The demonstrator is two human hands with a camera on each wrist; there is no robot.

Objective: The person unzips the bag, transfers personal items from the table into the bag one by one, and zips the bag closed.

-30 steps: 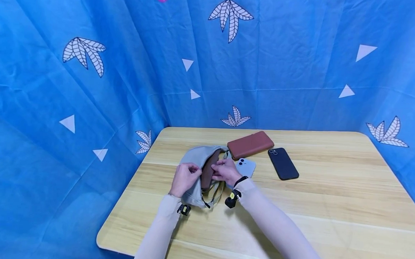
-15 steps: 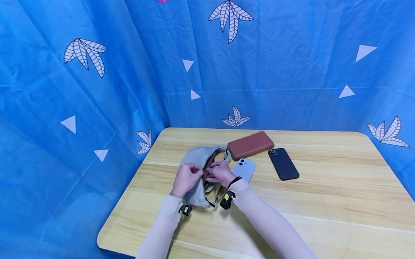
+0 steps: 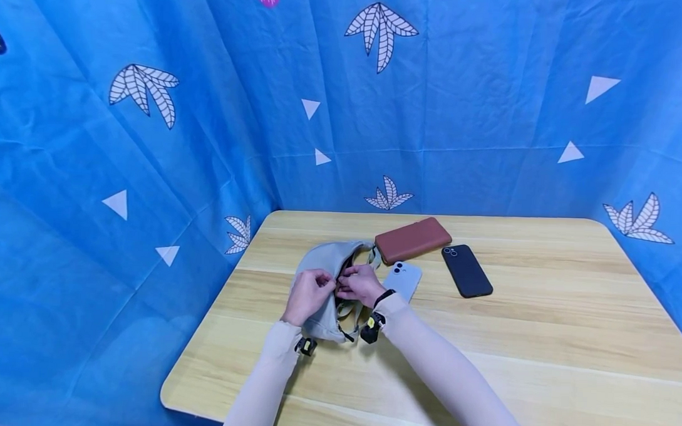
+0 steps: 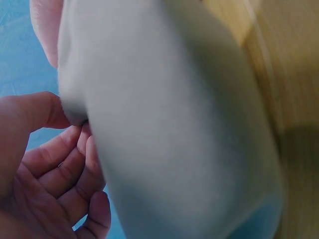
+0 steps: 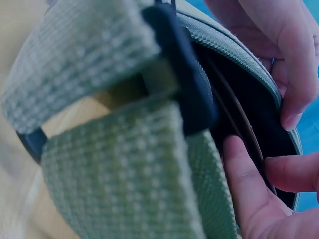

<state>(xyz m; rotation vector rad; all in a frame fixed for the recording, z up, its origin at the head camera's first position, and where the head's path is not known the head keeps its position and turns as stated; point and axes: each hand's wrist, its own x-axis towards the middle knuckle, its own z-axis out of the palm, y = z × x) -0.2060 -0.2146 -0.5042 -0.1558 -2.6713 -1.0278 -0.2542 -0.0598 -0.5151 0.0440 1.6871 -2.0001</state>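
Observation:
A pale grey-green waist bag (image 3: 324, 257) lies on the left part of the table with its zipped mouth open toward the right. My left hand (image 3: 308, 296) pinches the edge of that mouth between thumb and fingers, as the left wrist view shows at the bag's cloth (image 4: 149, 109). Inside the dark opening stands a flat brown wallet (image 5: 243, 119), only its thin edge showing. My right hand (image 3: 360, 285) reaches into the mouth, and its thumb and finger pinch the wallet from both sides. The woven strap (image 5: 119, 164) with a black buckle hangs in front.
A white phone (image 3: 404, 279) lies just right of my right hand. Behind it is a reddish-brown long wallet (image 3: 413, 240), and farther right a black phone (image 3: 467, 271). Blue patterned cloth (image 3: 463, 104) hangs behind and left of the wooden table (image 3: 552, 308).
The brown wallet has gone deeper into the bag, from largely visible to almost hidden. My right hand has moved left with it, into the mouth. My left hand keeps its hold on the edge.

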